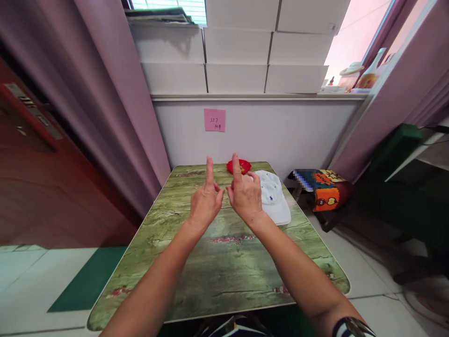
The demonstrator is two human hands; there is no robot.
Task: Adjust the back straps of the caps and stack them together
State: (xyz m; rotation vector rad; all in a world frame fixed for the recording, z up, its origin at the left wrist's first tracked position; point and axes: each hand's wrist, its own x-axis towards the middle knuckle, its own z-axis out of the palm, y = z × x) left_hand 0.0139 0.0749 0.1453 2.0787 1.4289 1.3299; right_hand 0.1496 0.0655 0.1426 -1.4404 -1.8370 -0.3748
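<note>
Both hands are raised over a green wood-patterned table (224, 276), backs toward me. On my left hand (205, 201) the index finger points up, the thumb sticks out to the right, and the other fingers look folded. My right hand (245, 194) mirrors it, index finger up and thumb out to the left. The thumbs are close, with a small gap between them. Neither hand holds anything. A white baseball cap (275, 206) with a small dark blue logo lies just right of my right hand, which hides part of it. Behind the right index finger is a red flower-shaped dish (246, 165).
A pink note (215, 120) with handwriting is stuck on the wall behind the table. White boxes (235, 49) are stacked on the ledge above. At the right stand a stool with a colourful cloth (326, 199) and a dark green chair (393, 173). Purple curtains (115, 93) hang at left.
</note>
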